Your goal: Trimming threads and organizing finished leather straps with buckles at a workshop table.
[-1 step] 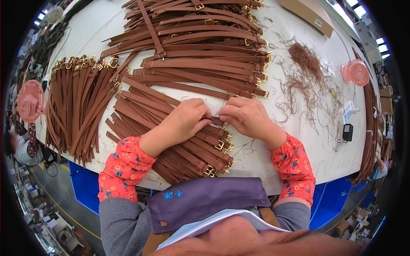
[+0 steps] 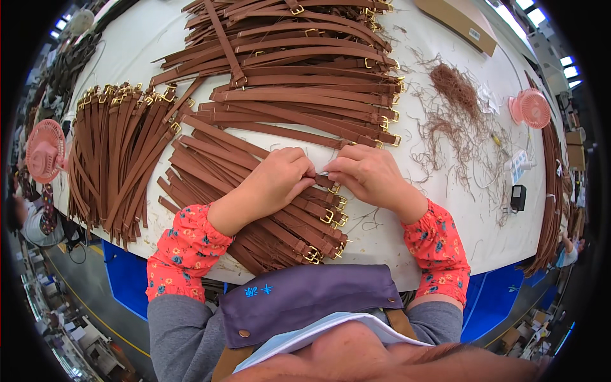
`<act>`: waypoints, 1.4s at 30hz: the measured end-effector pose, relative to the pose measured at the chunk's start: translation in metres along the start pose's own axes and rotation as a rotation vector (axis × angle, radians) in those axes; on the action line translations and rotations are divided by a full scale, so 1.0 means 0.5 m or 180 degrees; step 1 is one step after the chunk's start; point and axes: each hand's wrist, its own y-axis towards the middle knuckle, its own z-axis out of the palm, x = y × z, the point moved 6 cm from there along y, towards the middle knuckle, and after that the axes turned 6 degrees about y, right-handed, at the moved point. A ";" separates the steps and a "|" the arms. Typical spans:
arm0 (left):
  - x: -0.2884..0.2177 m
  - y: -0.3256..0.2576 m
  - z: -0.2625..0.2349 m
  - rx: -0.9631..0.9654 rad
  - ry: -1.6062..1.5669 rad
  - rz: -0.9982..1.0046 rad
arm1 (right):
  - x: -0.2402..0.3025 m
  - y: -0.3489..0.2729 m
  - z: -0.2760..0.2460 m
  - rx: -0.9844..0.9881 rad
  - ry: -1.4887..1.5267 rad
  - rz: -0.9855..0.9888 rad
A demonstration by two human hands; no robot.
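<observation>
My left hand (image 2: 273, 181) and my right hand (image 2: 372, 175) meet fingertip to fingertip over a heap of brown leather straps with gold buckles (image 2: 267, 216) at the near edge of the white table (image 2: 445, 239). Both pinch the end of one brown strap (image 2: 326, 181) from the top of that heap. A small pale bit shows between the fingertips; what it is cannot be told. Both forearms wear red flowered sleeve covers.
A larger stack of the same straps (image 2: 299, 83) lies further back, and another bundle (image 2: 114, 159) fans out on the left. A tangle of brown threads (image 2: 455, 92) lies to the right. Pink fans (image 2: 44, 149) (image 2: 531, 108) flank the table. A black device (image 2: 518, 197) sits near the right edge.
</observation>
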 end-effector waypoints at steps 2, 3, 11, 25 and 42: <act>-0.020 -0.004 -0.001 -0.0094 0.0655 0.0338 | 0.004 -0.005 -0.003 -0.0044 -0.0007 0.0028; -0.021 -0.006 0.001 -0.0091 0.0654 0.0340 | 0.009 -0.007 -0.004 -0.0057 -0.0046 -0.0022; -0.020 0.001 -0.002 0.0062 0.0776 0.0396 | 0.010 -0.013 0.000 -0.0001 -0.0161 0.0000; -0.003 0.001 -0.012 0.0010 -0.0047 0.0010 | 0.009 -0.014 0.001 -0.0097 -0.0236 0.0042; -0.012 0.003 -0.009 -0.0053 0.0188 0.0219 | 0.016 -0.012 -0.001 -0.0067 -0.0417 -0.0071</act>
